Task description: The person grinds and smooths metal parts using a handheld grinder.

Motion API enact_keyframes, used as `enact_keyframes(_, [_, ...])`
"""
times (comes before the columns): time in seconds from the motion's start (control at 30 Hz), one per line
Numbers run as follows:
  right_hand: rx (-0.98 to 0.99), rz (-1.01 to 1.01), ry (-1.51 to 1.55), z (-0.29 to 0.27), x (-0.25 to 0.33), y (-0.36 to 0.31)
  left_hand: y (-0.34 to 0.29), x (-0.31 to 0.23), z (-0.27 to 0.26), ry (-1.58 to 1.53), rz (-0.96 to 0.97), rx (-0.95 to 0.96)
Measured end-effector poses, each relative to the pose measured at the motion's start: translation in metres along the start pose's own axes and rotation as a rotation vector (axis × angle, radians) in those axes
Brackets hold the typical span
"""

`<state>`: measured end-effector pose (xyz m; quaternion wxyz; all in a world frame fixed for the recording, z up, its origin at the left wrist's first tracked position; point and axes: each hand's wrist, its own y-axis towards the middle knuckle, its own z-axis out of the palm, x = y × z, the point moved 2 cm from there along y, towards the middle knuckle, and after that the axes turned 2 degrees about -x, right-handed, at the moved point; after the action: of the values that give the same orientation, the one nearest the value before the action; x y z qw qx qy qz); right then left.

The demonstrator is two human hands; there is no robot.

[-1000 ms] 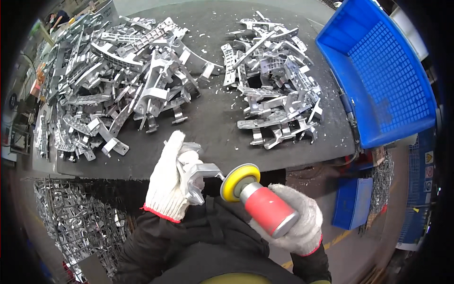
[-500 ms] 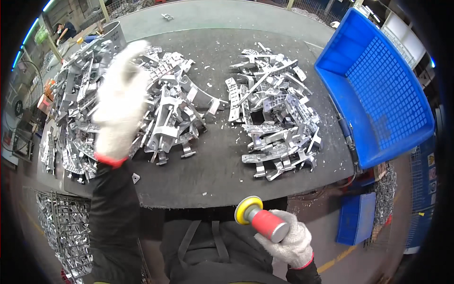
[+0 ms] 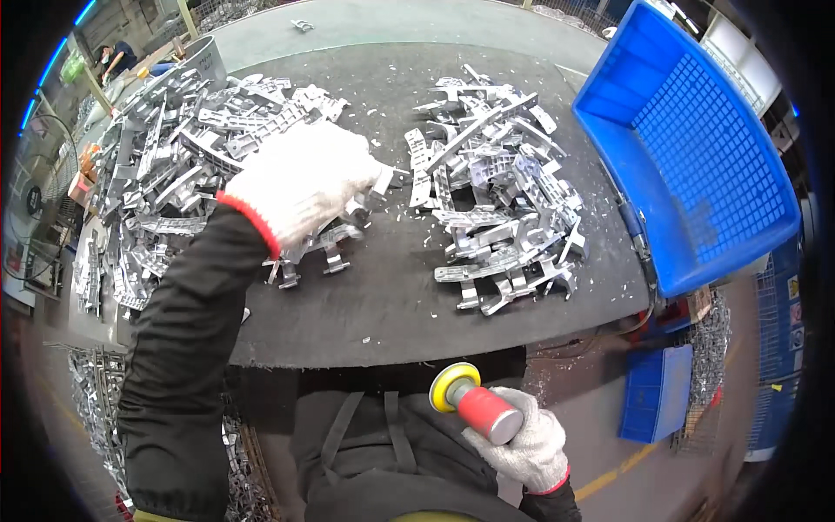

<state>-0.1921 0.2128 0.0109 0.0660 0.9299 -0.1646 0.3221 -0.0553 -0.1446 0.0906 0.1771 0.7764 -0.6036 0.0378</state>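
My left hand [image 3: 300,178], in a white knit glove with a red cuff, reaches over the right side of the left pile of silvery metal castings [image 3: 170,187]. Its fingers are curled down around a bracket-like metal casting [image 3: 383,180], whose end sticks out past the fingertips; the rest of the part is mostly hidden under the glove. Low in front of my body, off the table's near edge, my right hand [image 3: 531,444] is wrapped around a small disc sander [image 3: 487,413]. The sander has a red body and a round yellow pad facing up and left.
A second pile of castings [image 3: 504,200] lies on the dark table mat [image 3: 348,331]. To the right stands a tilted blue plastic crate [image 3: 696,165]; a smaller blue bin [image 3: 657,396] is below. A grey bucket [image 3: 206,59] stands behind the left pile. Another person [image 3: 117,59] is far left.
My left hand has come down and to the right, from above the left pile onto a casting at its right edge. My right hand keeps the sander in nearly the same place.
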Motion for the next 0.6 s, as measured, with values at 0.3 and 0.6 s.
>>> enact_keyframes(0.3, [-0.136,0.202,0.022,-0.016,-0.017,-0.020,-0.148,-0.139,0.011,-1.321,-1.275,-0.158])
enact_keyframes(0.6, [0.121,-0.004,-0.148,-0.009,0.051,0.049,-0.201,-0.172,0.064,-1.967,-1.548,-0.099])
